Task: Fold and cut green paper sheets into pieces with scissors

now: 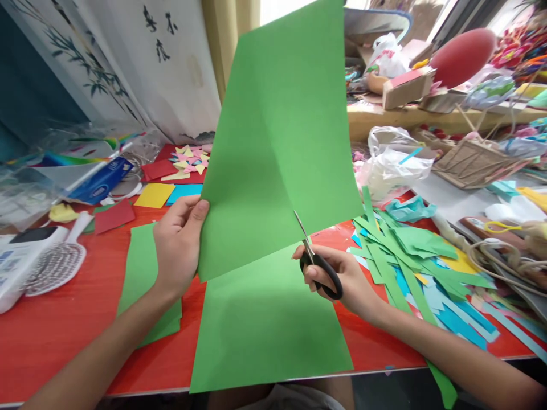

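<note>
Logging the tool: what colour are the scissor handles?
The scissor handles are black, clearest in the head view.

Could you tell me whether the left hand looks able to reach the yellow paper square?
Probably yes: the yellow square lies just beyond the left hand, apparently uncovered, though that hand must first release the raised green sheet.

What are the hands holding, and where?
The left hand holds a green sheet by its left edge, toward the bottom; the right hand holds scissors by their black handles.
</note>
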A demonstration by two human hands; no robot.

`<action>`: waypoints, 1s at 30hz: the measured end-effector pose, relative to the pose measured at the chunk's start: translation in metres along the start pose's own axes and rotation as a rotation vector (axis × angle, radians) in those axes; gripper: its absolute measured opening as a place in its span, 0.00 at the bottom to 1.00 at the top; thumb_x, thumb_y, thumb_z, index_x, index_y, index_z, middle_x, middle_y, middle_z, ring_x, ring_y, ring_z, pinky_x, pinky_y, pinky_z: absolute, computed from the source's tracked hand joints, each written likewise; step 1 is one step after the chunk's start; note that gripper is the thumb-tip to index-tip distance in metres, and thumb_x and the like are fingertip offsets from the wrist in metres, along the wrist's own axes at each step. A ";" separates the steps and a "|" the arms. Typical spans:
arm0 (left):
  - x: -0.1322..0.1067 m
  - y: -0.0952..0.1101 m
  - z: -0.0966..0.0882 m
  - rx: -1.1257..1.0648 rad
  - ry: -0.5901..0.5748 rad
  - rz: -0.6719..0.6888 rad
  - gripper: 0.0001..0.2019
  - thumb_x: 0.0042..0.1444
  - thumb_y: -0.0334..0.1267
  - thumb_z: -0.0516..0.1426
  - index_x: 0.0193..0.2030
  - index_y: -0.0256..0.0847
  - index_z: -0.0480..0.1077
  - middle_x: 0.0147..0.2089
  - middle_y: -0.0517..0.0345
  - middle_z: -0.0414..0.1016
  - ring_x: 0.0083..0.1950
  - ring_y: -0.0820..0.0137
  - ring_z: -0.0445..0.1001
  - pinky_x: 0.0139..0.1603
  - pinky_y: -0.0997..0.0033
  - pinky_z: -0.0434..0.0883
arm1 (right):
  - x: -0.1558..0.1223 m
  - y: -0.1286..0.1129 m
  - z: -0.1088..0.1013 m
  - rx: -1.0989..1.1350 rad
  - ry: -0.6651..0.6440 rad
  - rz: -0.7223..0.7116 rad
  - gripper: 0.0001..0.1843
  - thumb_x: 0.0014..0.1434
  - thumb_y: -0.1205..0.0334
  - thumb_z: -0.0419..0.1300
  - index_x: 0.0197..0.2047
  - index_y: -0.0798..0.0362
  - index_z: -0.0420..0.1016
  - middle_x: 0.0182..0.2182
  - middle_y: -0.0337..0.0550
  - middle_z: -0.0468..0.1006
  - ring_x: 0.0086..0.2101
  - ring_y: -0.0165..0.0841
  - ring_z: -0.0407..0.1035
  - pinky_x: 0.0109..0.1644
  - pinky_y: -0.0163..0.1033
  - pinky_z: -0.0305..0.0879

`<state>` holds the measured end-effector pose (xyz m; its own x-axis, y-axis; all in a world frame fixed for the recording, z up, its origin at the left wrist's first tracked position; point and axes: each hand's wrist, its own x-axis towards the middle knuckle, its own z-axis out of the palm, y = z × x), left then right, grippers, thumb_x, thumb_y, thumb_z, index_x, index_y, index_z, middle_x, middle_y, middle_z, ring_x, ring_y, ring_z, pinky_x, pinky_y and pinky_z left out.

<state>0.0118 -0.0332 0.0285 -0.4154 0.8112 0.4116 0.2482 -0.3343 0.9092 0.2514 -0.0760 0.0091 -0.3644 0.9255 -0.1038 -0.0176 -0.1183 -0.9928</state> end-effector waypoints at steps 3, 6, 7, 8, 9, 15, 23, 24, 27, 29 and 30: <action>-0.002 0.001 0.001 0.008 -0.016 -0.022 0.09 0.50 0.45 0.60 0.33 0.41 0.75 0.27 0.63 0.71 0.26 0.79 0.63 0.26 0.80 0.61 | 0.000 0.000 -0.001 0.028 0.002 -0.019 0.20 0.50 0.49 0.64 0.41 0.54 0.72 0.20 0.34 0.64 0.18 0.21 0.57 0.15 0.27 0.49; -0.003 0.001 0.001 0.010 -0.028 -0.037 0.09 0.50 0.45 0.60 0.33 0.42 0.74 0.25 0.65 0.68 0.25 0.80 0.61 0.25 0.79 0.59 | 0.000 0.000 -0.001 0.031 0.006 -0.006 0.20 0.51 0.49 0.64 0.41 0.54 0.72 0.20 0.34 0.65 0.17 0.20 0.55 0.15 0.26 0.49; -0.004 0.001 0.001 0.008 -0.030 -0.039 0.09 0.50 0.44 0.60 0.33 0.42 0.74 0.24 0.65 0.67 0.25 0.80 0.60 0.25 0.79 0.59 | 0.000 0.000 -0.001 0.025 0.009 0.003 0.20 0.51 0.48 0.64 0.41 0.54 0.72 0.20 0.34 0.65 0.17 0.20 0.55 0.14 0.26 0.49; -0.004 0.000 0.002 0.005 -0.030 -0.038 0.09 0.50 0.44 0.60 0.32 0.42 0.74 0.25 0.65 0.67 0.25 0.80 0.60 0.25 0.79 0.59 | 0.000 0.000 -0.001 0.018 0.013 0.010 0.20 0.50 0.48 0.64 0.41 0.54 0.72 0.20 0.34 0.65 0.17 0.20 0.56 0.14 0.26 0.49; -0.004 0.000 0.002 0.001 -0.031 -0.037 0.09 0.50 0.44 0.60 0.33 0.42 0.74 0.25 0.65 0.67 0.25 0.79 0.60 0.25 0.79 0.59 | 0.000 0.001 -0.001 0.011 0.019 0.013 0.20 0.50 0.48 0.64 0.41 0.54 0.71 0.20 0.34 0.65 0.17 0.21 0.57 0.14 0.26 0.49; -0.004 0.001 0.001 0.033 -0.042 -0.046 0.10 0.51 0.44 0.60 0.33 0.40 0.74 0.26 0.64 0.68 0.26 0.79 0.60 0.26 0.78 0.59 | 0.003 0.004 0.000 0.017 0.041 0.011 0.20 0.49 0.49 0.65 0.41 0.54 0.71 0.20 0.34 0.65 0.19 0.22 0.60 0.15 0.26 0.52; -0.007 0.000 0.003 0.031 -0.090 -0.072 0.09 0.51 0.45 0.60 0.35 0.42 0.74 0.26 0.65 0.67 0.27 0.79 0.60 0.27 0.77 0.59 | 0.004 0.003 -0.002 0.033 0.024 -0.025 0.19 0.49 0.47 0.63 0.26 0.55 0.66 0.16 0.33 0.66 0.14 0.19 0.55 0.13 0.26 0.49; -0.008 0.000 0.003 0.030 -0.086 -0.071 0.09 0.51 0.44 0.60 0.35 0.42 0.74 0.26 0.65 0.67 0.27 0.79 0.60 0.27 0.77 0.59 | 0.004 0.004 -0.002 0.033 0.025 -0.024 0.19 0.49 0.47 0.63 0.26 0.55 0.66 0.16 0.33 0.66 0.14 0.19 0.55 0.13 0.26 0.49; -0.008 0.000 0.004 0.023 -0.080 -0.069 0.09 0.51 0.44 0.60 0.35 0.42 0.74 0.27 0.64 0.68 0.27 0.79 0.61 0.27 0.77 0.59 | 0.004 0.006 -0.001 0.031 0.030 -0.015 0.19 0.50 0.47 0.63 0.26 0.55 0.66 0.17 0.33 0.66 0.14 0.20 0.55 0.13 0.26 0.49; -0.008 -0.001 0.004 0.026 -0.082 -0.068 0.09 0.51 0.44 0.60 0.35 0.42 0.74 0.27 0.64 0.68 0.27 0.79 0.61 0.27 0.77 0.59 | 0.004 0.008 -0.001 0.033 0.030 -0.011 0.18 0.50 0.48 0.63 0.26 0.55 0.66 0.17 0.33 0.66 0.14 0.20 0.56 0.13 0.26 0.50; -0.008 -0.001 0.003 0.029 -0.081 -0.067 0.09 0.51 0.44 0.60 0.35 0.42 0.74 0.27 0.64 0.69 0.27 0.79 0.61 0.28 0.77 0.59 | 0.004 0.008 -0.001 0.035 0.030 -0.011 0.18 0.50 0.48 0.63 0.26 0.55 0.66 0.17 0.33 0.66 0.14 0.20 0.56 0.13 0.26 0.50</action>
<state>0.0180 -0.0380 0.0244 -0.3597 0.8680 0.3424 0.2479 -0.2648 0.9319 0.2510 -0.0725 0.0005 -0.3362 0.9369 -0.0954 -0.0537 -0.1202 -0.9913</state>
